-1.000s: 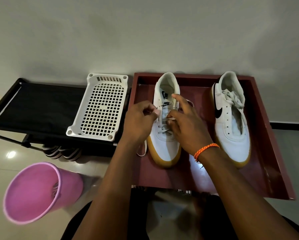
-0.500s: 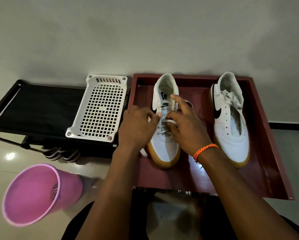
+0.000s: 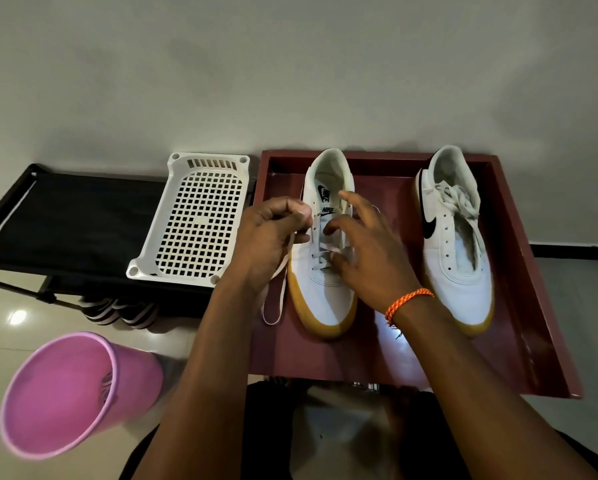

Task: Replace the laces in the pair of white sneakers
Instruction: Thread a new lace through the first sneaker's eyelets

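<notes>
Two white sneakers with gum soles stand toes toward me in a dark red tray (image 3: 519, 306). The left sneaker (image 3: 320, 292) is laced only through its lower eyelets. My left hand (image 3: 273, 233) pinches one end of its white lace (image 3: 282, 289) beside the shoe's left side; the slack loops down onto the tray. My right hand (image 3: 363, 251) hovers over the shoe's tongue with fingers spread, its fingertips at the crossed lace. The right sneaker (image 3: 458, 271) has no lace in its eyelets, and a bundled white lace (image 3: 458, 200) lies over its opening.
A white perforated plastic basket (image 3: 193, 223) lies on a black rack (image 3: 72, 223) left of the tray. A pink bin (image 3: 65, 393) lies tilted on the tiled floor at lower left. Striped shoes (image 3: 120, 310) sit under the rack. A plain wall rises behind.
My left hand has pulled the lace end out to the left, leaving a longer loop beside the shoe. My right hand's fingers have spread open and lifted off the lace crossing.
</notes>
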A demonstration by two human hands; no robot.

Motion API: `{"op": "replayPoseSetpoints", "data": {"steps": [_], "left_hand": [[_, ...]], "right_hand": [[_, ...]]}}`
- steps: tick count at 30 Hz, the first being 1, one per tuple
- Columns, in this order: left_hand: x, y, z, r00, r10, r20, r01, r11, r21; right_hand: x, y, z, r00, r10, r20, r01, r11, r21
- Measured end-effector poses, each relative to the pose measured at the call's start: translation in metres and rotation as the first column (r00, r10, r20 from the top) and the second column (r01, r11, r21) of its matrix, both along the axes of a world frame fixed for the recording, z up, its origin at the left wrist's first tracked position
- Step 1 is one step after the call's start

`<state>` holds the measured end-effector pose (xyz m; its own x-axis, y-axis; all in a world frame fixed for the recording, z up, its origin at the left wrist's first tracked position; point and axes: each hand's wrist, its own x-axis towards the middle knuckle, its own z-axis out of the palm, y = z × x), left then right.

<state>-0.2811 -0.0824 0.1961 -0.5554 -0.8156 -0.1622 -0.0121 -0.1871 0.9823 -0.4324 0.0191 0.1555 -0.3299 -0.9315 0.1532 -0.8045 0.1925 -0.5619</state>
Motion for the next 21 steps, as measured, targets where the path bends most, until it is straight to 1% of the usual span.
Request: {"op": "replayPoseSetpoints", "data": {"steps": [3,4,6,7,10,12,14,17,19,21], "left_hand": [[0.002,0.001,0.004,0.998,-0.042,-0.043,0.042,0.999,-0.003],[0.003,0.002,0.005,0.997,-0.069,-0.043,0.068,0.997,-0.026],[0.003,0.003,0.009,0.992,-0.114,-0.05,0.112,0.993,-0.042],[0.002,0.005,0.011,0.991,-0.126,-0.054,0.125,0.992,-0.032],[-0.002,0.007,0.008,0.994,-0.106,0.011,0.106,0.993,-0.044],[-0.006,0.01,0.005,0.99,-0.083,0.115,0.097,0.988,-0.122],[-0.007,0.01,0.005,0.988,-0.074,0.137,0.096,0.983,-0.159],[-0.004,0.007,0.01,0.998,-0.051,0.043,0.056,0.989,-0.135],[-0.001,0.006,0.013,0.998,-0.04,-0.039,0.036,0.994,-0.107],[-0.001,0.007,0.015,0.993,0.01,-0.114,-0.015,0.999,-0.047]], "right_hand": [[0.009,-0.001,0.01,0.998,-0.059,0.004,0.059,0.99,-0.126],[0.014,-0.002,0.011,0.998,-0.047,0.039,0.053,0.982,-0.179],[0.023,-0.004,0.013,0.98,0.012,0.199,0.043,0.963,-0.267],[0.026,-0.005,0.013,0.967,0.021,0.253,0.058,0.952,-0.3],[0.026,-0.005,0.014,0.95,-0.047,0.308,0.173,0.901,-0.397],[0.02,-0.005,0.017,0.933,-0.122,0.339,0.274,0.852,-0.447],[0.012,-0.004,0.02,0.898,-0.184,0.399,0.376,0.793,-0.48],[-0.001,-0.004,0.02,0.798,-0.224,0.559,0.53,0.702,-0.476],[-0.005,-0.004,0.017,0.747,-0.229,0.625,0.58,0.684,-0.443],[-0.004,-0.005,0.015,0.713,-0.216,0.667,0.599,0.682,-0.42]]}}
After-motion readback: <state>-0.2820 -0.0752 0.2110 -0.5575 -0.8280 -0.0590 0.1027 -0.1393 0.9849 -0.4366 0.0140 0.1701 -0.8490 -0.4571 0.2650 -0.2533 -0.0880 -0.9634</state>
